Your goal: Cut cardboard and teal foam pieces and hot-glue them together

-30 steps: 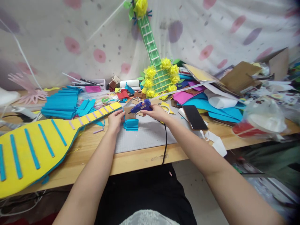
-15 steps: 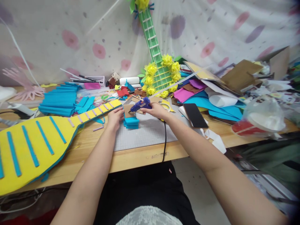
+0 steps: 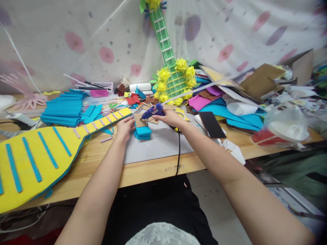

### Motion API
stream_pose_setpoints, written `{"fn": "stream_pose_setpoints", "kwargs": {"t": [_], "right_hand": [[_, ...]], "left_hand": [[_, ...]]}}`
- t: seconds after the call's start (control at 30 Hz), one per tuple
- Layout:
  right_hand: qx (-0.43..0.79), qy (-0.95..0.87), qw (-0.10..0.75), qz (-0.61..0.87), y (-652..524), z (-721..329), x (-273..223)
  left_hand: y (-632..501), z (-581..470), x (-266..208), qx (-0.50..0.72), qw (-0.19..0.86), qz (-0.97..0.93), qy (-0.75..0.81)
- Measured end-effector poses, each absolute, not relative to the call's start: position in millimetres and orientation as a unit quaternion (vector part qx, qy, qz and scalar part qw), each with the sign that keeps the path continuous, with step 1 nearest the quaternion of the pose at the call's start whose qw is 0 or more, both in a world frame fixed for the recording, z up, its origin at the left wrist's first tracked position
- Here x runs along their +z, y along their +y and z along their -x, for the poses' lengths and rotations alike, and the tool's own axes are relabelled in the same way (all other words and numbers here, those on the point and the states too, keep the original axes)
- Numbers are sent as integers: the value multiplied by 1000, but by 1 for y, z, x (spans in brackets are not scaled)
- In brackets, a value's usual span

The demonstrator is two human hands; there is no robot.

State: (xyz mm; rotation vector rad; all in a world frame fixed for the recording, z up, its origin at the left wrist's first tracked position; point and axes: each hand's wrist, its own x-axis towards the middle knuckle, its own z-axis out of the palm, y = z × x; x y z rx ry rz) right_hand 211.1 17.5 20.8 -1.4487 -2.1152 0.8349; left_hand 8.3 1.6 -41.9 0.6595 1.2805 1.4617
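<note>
My right hand (image 3: 170, 117) is closed around the handle of a blue hot glue gun (image 3: 155, 111). The gun's nozzle points down and left, at the face of a small brown cardboard piece (image 3: 138, 123). Folded blue crepe paper (image 3: 143, 133) hangs from the near edge of that cardboard. My left hand (image 3: 125, 128) grips the cardboard's left edge, with some of the fingertips hidden. Left of my hands lies a flat yellow guitar shape (image 3: 43, 160) with blue and lilac strips across it; its neck tip reaches close to my left fingers.
A grey cutting mat (image 3: 155, 149) lies under the work, crossed by the gun's black cord (image 3: 178, 153). A phone (image 3: 212, 124) and a covered bucket (image 3: 278, 132) stand right. A green guitar with yellow flowers (image 3: 176, 83) leans at the back. Blue crepe paper (image 3: 62, 110) sits left.
Both hands, the glue gun and the cardboard keep nearly the same places. The gun's nozzle has shifted very slightly over the cardboard, and the whole view has moved a little.
</note>
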Motion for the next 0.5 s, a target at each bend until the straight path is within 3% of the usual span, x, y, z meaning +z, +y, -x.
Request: {"fn": "stream_pose_setpoints", "kwargs": {"t": [0.17,0.5], "right_hand": [[323,-790,185,487,19,-212,20],[314,-789,207,485,16,-209,23]], "left_hand": [[2,-8,-44,610,513,-277,537],[0,-8,-42,608,524,-280,527]]}}
